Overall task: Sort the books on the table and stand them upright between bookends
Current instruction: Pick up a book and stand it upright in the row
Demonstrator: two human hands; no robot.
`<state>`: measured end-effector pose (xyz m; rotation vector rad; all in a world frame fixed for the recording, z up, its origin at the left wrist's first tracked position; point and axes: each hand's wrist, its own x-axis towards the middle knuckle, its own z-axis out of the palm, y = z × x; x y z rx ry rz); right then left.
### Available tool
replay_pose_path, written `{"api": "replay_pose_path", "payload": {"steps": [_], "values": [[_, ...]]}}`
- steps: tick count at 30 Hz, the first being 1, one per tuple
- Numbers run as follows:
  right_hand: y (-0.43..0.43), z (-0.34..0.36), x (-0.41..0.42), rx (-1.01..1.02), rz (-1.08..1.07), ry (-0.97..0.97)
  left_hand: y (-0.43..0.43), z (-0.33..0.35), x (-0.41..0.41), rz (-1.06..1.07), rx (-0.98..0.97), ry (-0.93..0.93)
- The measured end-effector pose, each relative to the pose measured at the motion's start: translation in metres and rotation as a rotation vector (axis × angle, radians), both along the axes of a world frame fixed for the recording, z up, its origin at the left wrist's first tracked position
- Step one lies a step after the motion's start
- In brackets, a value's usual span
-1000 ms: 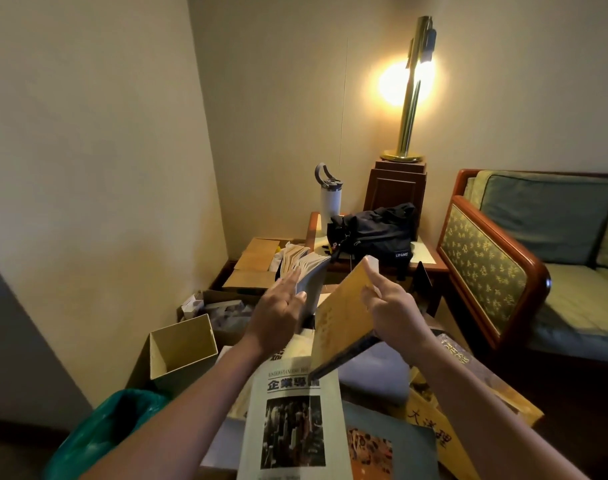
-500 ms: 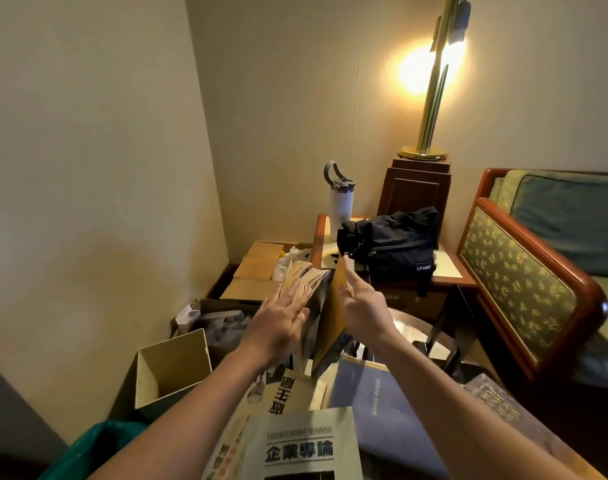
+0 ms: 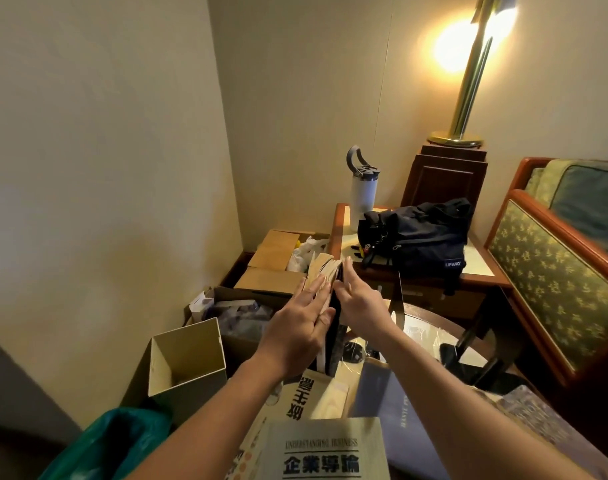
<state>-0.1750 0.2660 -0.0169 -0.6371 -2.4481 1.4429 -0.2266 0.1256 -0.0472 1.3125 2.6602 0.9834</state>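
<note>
Several books point(image 3: 321, 271) stand upright in a row at the far side of the round table point(image 3: 430, 332), their yellowed page edges showing. My left hand point(image 3: 299, 323) lies flat against the left side of the row, fingers straight. My right hand point(image 3: 359, 303) presses the right side of the row with straight fingers, against a thin dark-backed book. A black bookend point(image 3: 398, 297) stands just right of my right hand. More books lie flat near me: one with a printed title point(image 3: 327, 455), a blue-grey one point(image 3: 396, 400) and one with large characters point(image 3: 304, 396).
An open cardboard box point(image 3: 188, 362) and a green bag point(image 3: 112, 445) sit at the left. Behind are more boxes point(image 3: 275, 261), a side table with a white bottle point(image 3: 363, 192) and a black bag point(image 3: 420, 237), a brass lamp point(image 3: 469, 84) and a sofa point(image 3: 559, 265) at right.
The yellow-covered book that my right hand held tilted has been swung upright against the row. Both hands have closed in on the row from either side.
</note>
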Motion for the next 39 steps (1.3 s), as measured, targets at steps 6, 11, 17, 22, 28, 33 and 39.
{"api": "replay_pose_path", "payload": {"steps": [6, 11, 17, 22, 28, 33, 39], "values": [[-0.004, -0.021, -0.007, -0.107, 0.042, 0.087, -0.005, -0.002, -0.005, -0.047, 0.038, -0.07], [-0.004, -0.025, -0.011, -0.141, 0.082, 0.085, -0.007, -0.003, -0.007, -0.046, 0.03, -0.059], [-0.001, -0.032, -0.007, -0.204, 0.1, 0.124, -0.005, -0.005, -0.008, -0.034, 0.012, -0.004], [0.001, -0.033, -0.011, -0.218, 0.107, 0.104, -0.003, -0.006, -0.007, -0.009, 0.001, 0.056], [0.001, -0.037, -0.008, -0.228, 0.081, 0.126, -0.004, -0.005, -0.008, -0.031, -0.053, 0.091], [0.004, -0.034, -0.007, -0.246, 0.102, 0.08, -0.006, -0.005, -0.011, -0.02, -0.11, 0.165], [0.006, -0.029, 0.005, -0.325, 0.064, 0.035, -0.009, 0.004, -0.02, -0.09, -0.249, 0.256]]}}
